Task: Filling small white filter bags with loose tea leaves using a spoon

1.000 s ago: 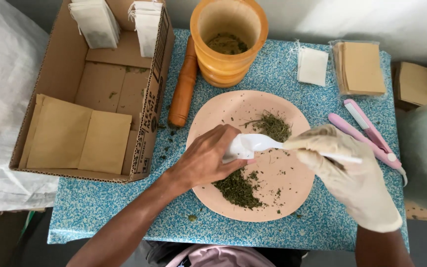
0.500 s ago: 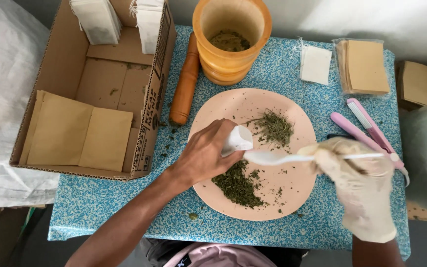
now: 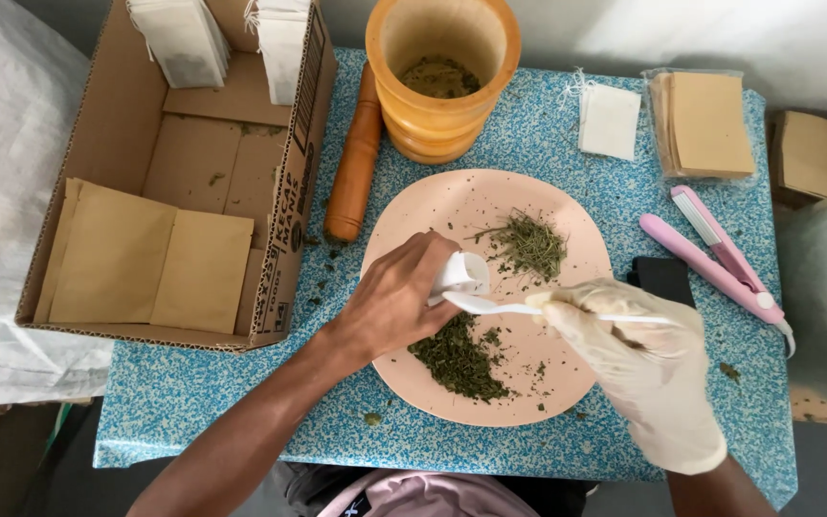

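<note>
The bare left hand (image 3: 396,304) pinches a small white filter bag (image 3: 461,272) over the pink plate (image 3: 452,196), its fingers closed round the bag's mouth and holding it open. The gloved right hand (image 3: 638,369) grips a white plastic spoon (image 3: 509,306) by the handle, fingers curled tight about it. Half a second ago the spoon's bowl lay a little to the right of the bag, out over the plate; now its tip has come up against the bag's opening, just under it — touching or nearly so, it is hard to tell. The left hand has barely shifted.

Two heaps of dried green herb lie on the plate: one (image 3: 528,244) beyond the bag, the other (image 3: 459,356) just below the left hand's knuckles. Neither heap looks changed. Behind the plate on the blue speckled counter (image 3: 193,412) stand the wooden mortar (image 3: 442,72) and pestle (image 3: 354,158), unmoved.
</note>
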